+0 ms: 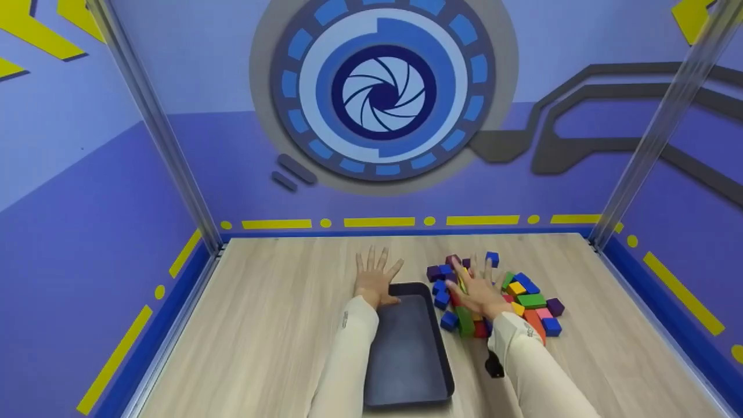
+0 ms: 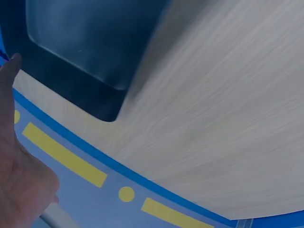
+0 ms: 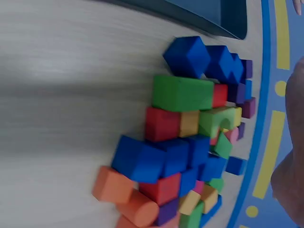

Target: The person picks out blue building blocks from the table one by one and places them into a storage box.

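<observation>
Blocks [image 1: 531,301] in blue, green, red, orange, yellow, pink and purple lie in a loose heap on the wood-grain table [image 1: 278,302], under and around the right hand [image 1: 480,290]. That hand is palm down above the heap's left part, fingers straight and spread, gripping nothing. A blue cube [image 1: 492,259] sits at the heap's far edge, by its fingertips; a purple block [image 1: 555,306] marks the outer right edge, near a pink one [image 1: 544,313].

To the left of the heap lies a dark rectangular tray [image 1: 409,348], its long side running away from the person. The left hand [image 1: 374,283] is at the tray's far left corner, well apart from the right hand, its fingers also straight and fanned out, its thumb reaching over the rim. From these angles I cannot tell whether either hand actually touches what is beneath it.

Three blue cubes [image 1: 442,299] line the gap between tray and heap, just beside the tray's right wall. The right wrist view shows a light green arch [image 3: 216,118] among the blocks and an orange cylinder [image 3: 142,211] lying on its side. Pale sleeves [image 1: 348,354] cover both forearms.
</observation>
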A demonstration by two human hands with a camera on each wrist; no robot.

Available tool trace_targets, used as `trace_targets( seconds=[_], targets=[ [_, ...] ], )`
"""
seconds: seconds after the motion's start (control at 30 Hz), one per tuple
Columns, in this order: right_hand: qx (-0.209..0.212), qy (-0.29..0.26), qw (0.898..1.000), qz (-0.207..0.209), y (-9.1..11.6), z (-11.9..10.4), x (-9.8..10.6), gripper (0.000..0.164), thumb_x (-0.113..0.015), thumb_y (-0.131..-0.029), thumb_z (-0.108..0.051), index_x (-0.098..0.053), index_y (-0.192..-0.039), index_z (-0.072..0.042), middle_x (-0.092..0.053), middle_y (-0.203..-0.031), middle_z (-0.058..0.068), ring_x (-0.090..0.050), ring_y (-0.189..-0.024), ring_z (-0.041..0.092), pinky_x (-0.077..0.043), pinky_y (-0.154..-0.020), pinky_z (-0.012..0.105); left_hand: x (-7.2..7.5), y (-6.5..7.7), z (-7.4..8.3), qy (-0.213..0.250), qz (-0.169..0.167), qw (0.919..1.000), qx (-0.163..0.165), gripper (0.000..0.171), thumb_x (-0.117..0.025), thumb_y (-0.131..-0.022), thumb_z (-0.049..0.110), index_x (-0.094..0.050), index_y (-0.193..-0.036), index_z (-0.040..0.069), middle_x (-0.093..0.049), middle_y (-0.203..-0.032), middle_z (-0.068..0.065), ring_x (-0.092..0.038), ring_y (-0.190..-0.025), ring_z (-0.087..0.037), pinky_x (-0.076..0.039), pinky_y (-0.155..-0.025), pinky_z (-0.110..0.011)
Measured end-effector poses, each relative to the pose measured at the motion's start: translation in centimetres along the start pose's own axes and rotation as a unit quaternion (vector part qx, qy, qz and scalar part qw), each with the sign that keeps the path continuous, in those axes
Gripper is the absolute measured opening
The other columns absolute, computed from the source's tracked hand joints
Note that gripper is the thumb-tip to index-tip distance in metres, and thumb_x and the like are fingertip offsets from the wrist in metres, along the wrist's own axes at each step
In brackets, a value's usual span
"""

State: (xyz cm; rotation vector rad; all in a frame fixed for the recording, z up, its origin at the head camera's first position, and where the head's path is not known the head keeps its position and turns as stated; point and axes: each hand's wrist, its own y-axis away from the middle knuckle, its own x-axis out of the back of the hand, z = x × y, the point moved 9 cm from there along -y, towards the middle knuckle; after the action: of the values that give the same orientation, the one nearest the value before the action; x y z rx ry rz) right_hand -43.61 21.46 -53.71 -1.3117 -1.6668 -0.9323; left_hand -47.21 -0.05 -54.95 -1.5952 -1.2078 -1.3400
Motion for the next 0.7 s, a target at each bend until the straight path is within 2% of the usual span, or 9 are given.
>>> trace_targets(
  seconds=[0.07, 0.1, 0.17, 0.23, 0.3, 0.4, 0.47, 0.63, 0.7],
  targets=[
    [0.011, -0.009, 1.000, -0.017, 0.1, -0.1, -1.1, 0.069, -0.055, -0.104, -0.044, -0.031, -0.160, -0.012, -0.016, -0.166, 0.031, -0.008, -0.152, 0.060, 0.004, -0.115, 0.078, -1.4, 0.4, -0.6, -0.006, -0.028, 0.9994, 0.018, 0.106, -0.071, -0.076, 0.075, -0.016, -0.161, 0.045, -0.008, -0.174, -0.004, -0.006, -0.161, -0.036, -0.013, -0.123, -0.064],
    [0.018, -0.016, 0.999, -0.023, 0.1, -0.1, -1.5, 0.063, -0.061, -0.102, -0.038, -0.042, -0.154, -0.008, -0.033, -0.160, 0.031, -0.025, -0.149, 0.057, -0.009, -0.118, 0.074, -2.2, 0.6, -0.9, -0.009, -0.044, 0.9986, 0.029, 0.109, -0.073, -0.073, 0.075, -0.016, -0.161, 0.045, -0.009, -0.174, -0.005, -0.006, -0.161, -0.036, -0.013, -0.123, -0.064],
    [0.027, -0.029, 0.999, -0.030, 0.1, -0.3, -2.2, 0.051, -0.071, -0.096, -0.029, -0.061, -0.138, -0.003, -0.061, -0.139, 0.027, -0.056, -0.129, 0.049, -0.033, -0.114, 0.067, -3.9, 1.1, -1.6, -0.008, -0.082, 0.9954, 0.050, 0.115, -0.077, -0.068, 0.075, -0.015, -0.161, 0.045, -0.009, -0.174, -0.007, -0.005, -0.161, -0.036, -0.013, -0.123, -0.065],
    [0.023, -0.038, 0.998, -0.044, -0.2, -0.2, -2.7, 0.039, -0.078, -0.091, -0.025, -0.072, -0.122, -0.002, -0.074, -0.114, 0.017, -0.070, -0.103, 0.035, -0.050, -0.102, 0.057, -5.3, 1.6, -2.1, 0.003, -0.113, 0.9915, 0.065, 0.121, -0.080, -0.065, 0.074, -0.014, -0.162, 0.044, -0.010, -0.173, -0.009, -0.004, -0.161, -0.037, -0.013, -0.123, -0.065],
    [0.017, -0.041, 0.997, -0.061, -0.5, 0.1, -3.1, 0.034, -0.083, -0.085, -0.025, -0.077, -0.111, -0.004, -0.077, -0.099, 0.010, -0.070, -0.088, 0.026, -0.057, -0.092, 0.049, -6.3, 1.8, -2.2, 0.024, -0.128, 0.9887, 0.074, 0.121, -0.081, -0.066, 0.073, -0.014, -0.162, 0.043, -0.011, -0.173, -0.010, -0.005, -0.160, -0.037, -0.014, -0.123, -0.065],
    [0.010, -0.032, 0.996, -0.086, -0.8, 0.4, -3.6, 0.037, -0.089, -0.079, -0.026, -0.078, -0.108, -0.007, -0.077, -0.098, 0.005, -0.069, -0.087, 0.020, -0.058, -0.090, 0.046, -6.7, 1.8, -2.3, 0.056, -0.134, 0.9860, 0.082, 0.117, -0.081, -0.070, 0.070, -0.014, -0.162, 0.042, -0.013, -0.173, -0.009, -0.007, -0.161, -0.037, -0.016, -0.123, -0.064],
    [0.010, -0.027, 0.996, -0.088, -0.8, 0.6, -3.9, 0.035, -0.091, -0.076, -0.025, -0.079, -0.105, -0.009, -0.077, -0.096, 0.005, -0.070, -0.086, 0.020, -0.059, -0.088, 0.045, -7.2, 1.3, -2.2, 0.067, -0.129, 0.9858, 0.084, 0.115, -0.080, -0.071, 0.070, -0.015, -0.162, 0.043, -0.013, -0.173, -0.008, -0.007, -0.160, -0.036, -0.017, -0.123, -0.064],
    [-0.005, -0.041, 0.996, -0.084, -0.9, 1.1, -4.5, 0.031, -0.091, -0.075, -0.019, -0.080, -0.103, -0.010, -0.077, -0.098, 0.005, -0.069, -0.087, 0.020, -0.059, -0.090, 0.046, -8.5, 0.0, -2.2, 0.064, -0.127, 0.9865, 0.081, 0.115, -0.079, -0.071, 0.070, -0.013, -0.161, 0.045, -0.007, -0.174, -0.007, -0.003, -0.161, -0.036, -0.015, -0.123, -0.065],
    [-0.010, -0.048, 0.995, -0.085, -1.2, 1.3, -4.7, 0.031, -0.090, -0.077, -0.018, -0.080, -0.105, -0.009, -0.077, -0.100, 0.005, -0.069, -0.089, 0.021, -0.058, -0.092, 0.048, -8.4, -0.2, -2.3, 0.050, -0.126, 0.9873, 0.083, 0.115, -0.078, -0.071, 0.071, -0.013, -0.161, 0.046, -0.007, -0.174, -0.005, -0.003, -0.161, -0.034, -0.014, -0.124, -0.063]
  ],
)
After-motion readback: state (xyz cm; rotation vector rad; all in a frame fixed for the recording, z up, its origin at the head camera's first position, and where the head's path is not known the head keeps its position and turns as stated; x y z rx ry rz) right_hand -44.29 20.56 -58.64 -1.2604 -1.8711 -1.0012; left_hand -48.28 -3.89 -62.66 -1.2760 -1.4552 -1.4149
